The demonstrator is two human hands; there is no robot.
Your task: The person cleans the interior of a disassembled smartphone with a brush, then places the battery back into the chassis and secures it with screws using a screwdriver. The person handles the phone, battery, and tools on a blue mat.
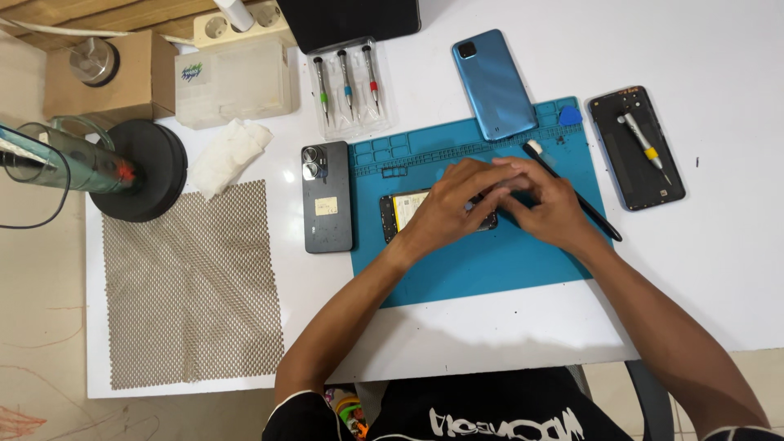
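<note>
An opened phone with a yellowish battery lies on the blue work mat. My left hand rests over its middle, fingers curled down on it. My right hand meets the left over the phone's right end, fingers closed there; what they pinch is hidden. A black brush with a white tip lies slanted under and beyond my right hand.
A dark phone back cover lies left of the mat, a blue phone at its top, a black phone frame with a yellow screwdriver on the right. A screwdriver case, tissue, mesh sheet and black stand are nearby.
</note>
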